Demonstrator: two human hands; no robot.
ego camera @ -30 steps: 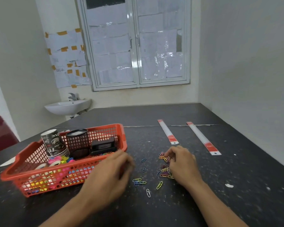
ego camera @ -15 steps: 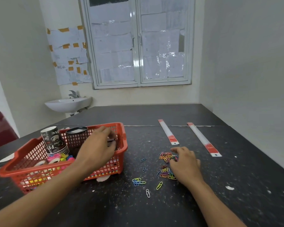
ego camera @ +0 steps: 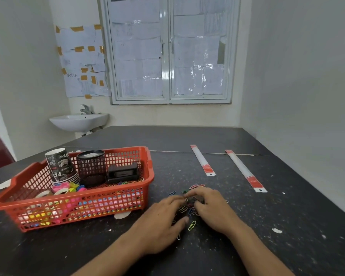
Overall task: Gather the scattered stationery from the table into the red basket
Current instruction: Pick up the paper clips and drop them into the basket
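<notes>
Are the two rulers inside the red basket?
No, the shorter ruler and the longer ruler both lie flat on the dark table, to the right of the red basket.

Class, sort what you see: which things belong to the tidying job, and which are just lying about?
Job: red basket, paper clips, short ruler, long ruler, left hand, right hand.
Lying about: sink, window, taped papers, white scrap.

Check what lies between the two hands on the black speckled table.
Scattered coloured wire paper clips lie between the left hand and the right hand, seen in the head view.
</notes>
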